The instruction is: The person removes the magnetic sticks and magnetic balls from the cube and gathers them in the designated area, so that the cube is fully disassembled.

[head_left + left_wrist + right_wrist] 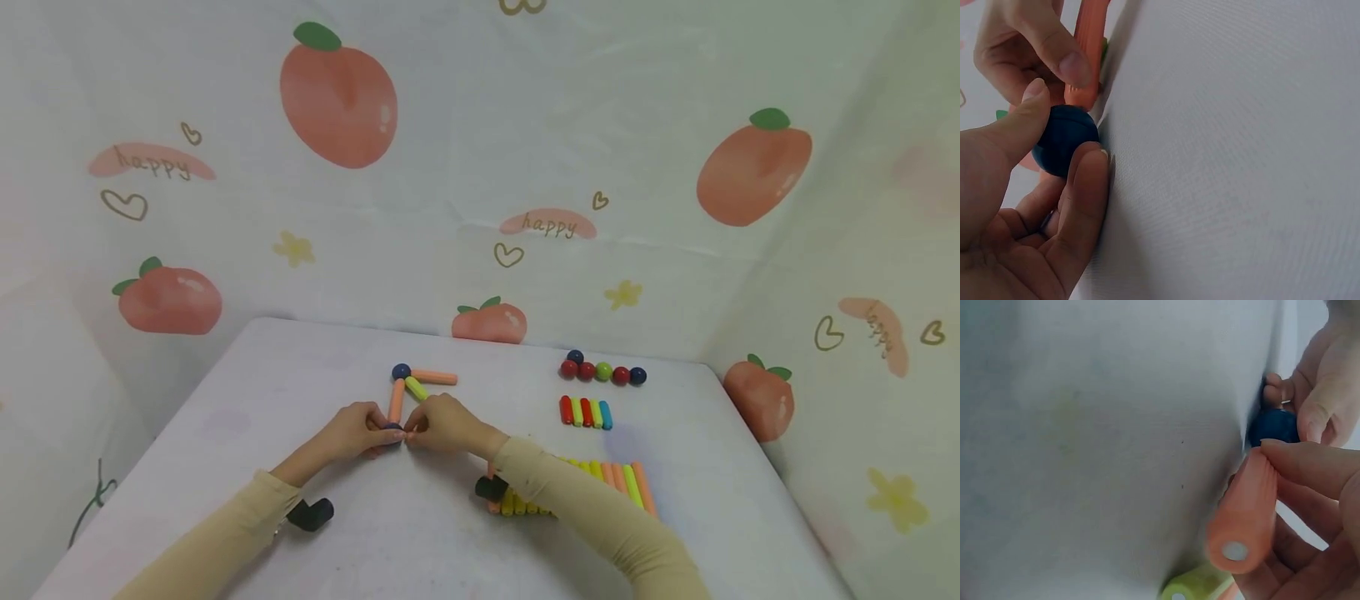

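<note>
My left hand [352, 433] pinches a dark blue ball [1063, 140] between thumb and fingers, low at the tabletop. From the other side my right hand [447, 423] holds an orange stick [1246, 512] whose end meets the ball. A pale dot shows in the stick's free end in the right wrist view. Farther back lies another dark blue ball [401, 372]. An orange stick [397, 402] runs from it toward the pinched ball, a second orange stick [434, 377] points right, and a yellow-green stick [416, 388] slants partly behind my right hand.
At the back right, several red, blue and green balls [603, 372] sit in a line. In front of them lie several short coloured sticks [587, 412]. A row of longer yellow and orange sticks [633, 483] is partly covered by the right sleeve [592, 508].
</note>
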Available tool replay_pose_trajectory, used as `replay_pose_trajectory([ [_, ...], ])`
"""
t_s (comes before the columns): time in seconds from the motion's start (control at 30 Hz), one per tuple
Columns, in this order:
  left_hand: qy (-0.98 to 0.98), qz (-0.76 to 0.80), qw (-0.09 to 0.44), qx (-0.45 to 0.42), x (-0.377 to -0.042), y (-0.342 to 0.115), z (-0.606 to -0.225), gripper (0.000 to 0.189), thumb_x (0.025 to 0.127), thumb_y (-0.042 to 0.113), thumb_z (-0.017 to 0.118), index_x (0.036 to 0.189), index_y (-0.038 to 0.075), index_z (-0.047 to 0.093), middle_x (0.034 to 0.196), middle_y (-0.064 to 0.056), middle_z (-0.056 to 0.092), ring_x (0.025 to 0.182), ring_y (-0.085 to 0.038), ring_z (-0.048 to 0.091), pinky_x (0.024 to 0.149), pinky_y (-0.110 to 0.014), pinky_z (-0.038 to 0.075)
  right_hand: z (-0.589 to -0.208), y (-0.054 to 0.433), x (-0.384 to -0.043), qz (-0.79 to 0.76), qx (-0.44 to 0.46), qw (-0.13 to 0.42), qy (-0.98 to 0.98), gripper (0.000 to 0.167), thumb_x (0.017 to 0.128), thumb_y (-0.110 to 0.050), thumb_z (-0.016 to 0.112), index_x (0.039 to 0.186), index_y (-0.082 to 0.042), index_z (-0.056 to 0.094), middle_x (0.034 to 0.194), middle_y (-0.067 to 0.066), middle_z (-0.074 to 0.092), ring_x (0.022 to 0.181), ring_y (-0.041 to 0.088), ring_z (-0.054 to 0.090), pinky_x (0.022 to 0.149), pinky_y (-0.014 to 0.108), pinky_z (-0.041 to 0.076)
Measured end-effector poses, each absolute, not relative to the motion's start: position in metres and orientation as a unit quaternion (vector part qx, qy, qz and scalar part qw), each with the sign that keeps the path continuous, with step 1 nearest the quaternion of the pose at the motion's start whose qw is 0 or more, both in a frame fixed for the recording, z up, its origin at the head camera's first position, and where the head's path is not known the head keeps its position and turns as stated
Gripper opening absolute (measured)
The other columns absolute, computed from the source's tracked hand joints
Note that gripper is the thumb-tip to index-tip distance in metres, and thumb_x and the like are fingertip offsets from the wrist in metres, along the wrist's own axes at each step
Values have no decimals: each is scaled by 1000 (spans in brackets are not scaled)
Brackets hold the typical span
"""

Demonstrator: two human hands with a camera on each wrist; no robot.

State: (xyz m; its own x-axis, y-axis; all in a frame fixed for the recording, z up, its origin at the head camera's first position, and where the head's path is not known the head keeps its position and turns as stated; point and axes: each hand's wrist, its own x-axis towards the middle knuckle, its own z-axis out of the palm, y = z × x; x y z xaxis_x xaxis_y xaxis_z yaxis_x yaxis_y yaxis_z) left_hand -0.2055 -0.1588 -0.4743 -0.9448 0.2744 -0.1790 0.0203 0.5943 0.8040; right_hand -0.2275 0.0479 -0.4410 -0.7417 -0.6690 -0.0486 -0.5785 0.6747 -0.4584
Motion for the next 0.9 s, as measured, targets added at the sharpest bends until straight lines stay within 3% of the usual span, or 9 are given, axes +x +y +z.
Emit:
replay_pose_trajectory([
  [0.2, 883, 441, 142, 73, -204, -157, -474, 40, 85, 32, 78, 95, 0, 58, 75, -7, 66, 60, -12, 64, 59, -28, 57, -434, 70, -231, -304, -298, 128, 896, 10, 90, -20, 72, 99, -16, 75, 89, -4, 71, 77, 2, 57, 69, 17, 48],
  [0.5, 889, 429, 141, 73, -203, -157, -472, 38, 86, 32, 77, 97, 0, 59, 76, -7, 67, 61, -12, 65, 59, -28, 56, -424, 128, -218, -437, -198, 200, 854, 13, 90, -19, 73, 98, -9, 69, 93, 4, 69, 75, 13, 66, 74, 31, 59],
  [0.7, 892, 425, 143, 61, -203, -157, -472, 39, 85, 32, 78, 97, 1, 59, 77, -7, 67, 61, -13, 65, 59, -28, 56, -439, 153, -210, -455, -162, 219, 848, 16, 91, -22, 71, 101, -10, 69, 94, 4, 70, 80, 16, 65, 77, 28, 58],
  [0.9, 891, 427, 144, 59, -204, -156, -473, 38, 86, 32, 78, 97, 1, 59, 76, -7, 66, 61, -13, 64, 59, -28, 56, -444, 159, -204, -430, -182, 201, 861, 15, 92, -26, 70, 100, -13, 69, 94, 1, 70, 85, 15, 60, 77, 25, 52],
])
